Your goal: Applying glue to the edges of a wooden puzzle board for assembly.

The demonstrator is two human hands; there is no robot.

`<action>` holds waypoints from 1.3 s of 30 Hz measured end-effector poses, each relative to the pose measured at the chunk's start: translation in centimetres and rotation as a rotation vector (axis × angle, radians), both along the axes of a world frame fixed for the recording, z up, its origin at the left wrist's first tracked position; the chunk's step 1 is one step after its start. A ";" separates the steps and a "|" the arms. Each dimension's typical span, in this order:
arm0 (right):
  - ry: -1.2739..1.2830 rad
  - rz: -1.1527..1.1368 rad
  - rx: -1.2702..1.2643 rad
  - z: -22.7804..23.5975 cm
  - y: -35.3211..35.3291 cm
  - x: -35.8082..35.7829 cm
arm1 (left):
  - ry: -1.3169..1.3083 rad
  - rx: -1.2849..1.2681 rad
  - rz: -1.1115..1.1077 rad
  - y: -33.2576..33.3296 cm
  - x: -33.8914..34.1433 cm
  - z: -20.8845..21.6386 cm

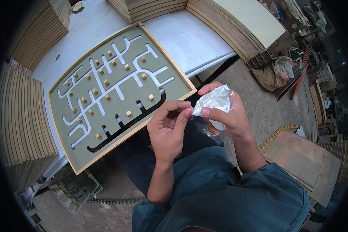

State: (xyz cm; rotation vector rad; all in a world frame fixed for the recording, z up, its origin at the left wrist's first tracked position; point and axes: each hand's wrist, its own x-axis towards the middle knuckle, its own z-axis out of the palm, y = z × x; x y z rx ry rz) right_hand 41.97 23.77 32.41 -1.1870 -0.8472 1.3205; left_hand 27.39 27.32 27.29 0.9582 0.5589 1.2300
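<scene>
In front of my body, my right hand (235, 118) grips a crumpled, shiny white plastic packet (215, 101), its fingers wrapped round it. My left hand (167, 135) pinches the packet's left corner between thumb and forefinger. A bit of clear film (213, 135) hangs below the packet. Just beyond my left hand lies a wood-framed tray board (116, 146) with a grey-green face and branching cut-out slots. Several small wooden cubes (129, 113) stand on that face beside the slots. The board's near edge juts past the table toward me.
Tall stacks of thin wooden panels stand at the left (25, 127), far left (42, 31) and far right (235, 27) of the white table (181, 42). Below are a green crate (75, 189) and a dark coiled hose (116, 200). Plywood sheets (297, 158) and a yellow coiled hose (278, 135) lie at right.
</scene>
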 end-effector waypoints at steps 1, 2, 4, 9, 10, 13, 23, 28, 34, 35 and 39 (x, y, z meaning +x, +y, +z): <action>0.042 -0.002 0.012 0.0 -0.1 -0.1 | 0.006 0.010 0.009 0.0 -0.2 0.0; 0.041 0.003 0.005 -0.1 -0.1 -0.1 | 0.005 0.003 0.015 0.1 -0.3 -0.1; 0.210 0.041 -0.055 -0.4 0.0 0.4 | -0.087 -0.025 -0.052 0.3 -0.5 -0.3; 0.198 0.000 -0.062 -0.3 -0.2 0.5 | -0.107 -0.066 -0.035 0.5 -1.0 -0.2; 0.186 0.021 -0.070 -0.2 -0.2 0.5 | -0.093 -0.048 -0.030 0.4 -1.2 -0.1; -0.021 0.037 -0.050 -0.3 0.0 -0.2 | -0.021 0.053 0.039 0.2 -1.1 -0.1; -0.448 -0.011 0.147 -1.2 -0.4 -1.7 | 0.226 0.356 0.205 -0.3 -0.5 0.3; -0.565 -0.029 0.221 -1.5 -0.4 -1.8 | 0.203 0.379 0.147 -0.4 -0.5 0.0; -0.631 -0.027 0.234 -1.5 -0.4 -1.9 | 0.198 0.387 0.128 -0.4 -0.5 0.0; -0.646 -0.035 0.237 -1.4 -0.4 -2.0 | 0.193 0.383 0.119 -0.4 -0.5 0.0; -0.721 0.009 0.260 -1.6 -0.5 -1.7 | 0.153 0.362 0.093 -0.3 -0.5 -0.4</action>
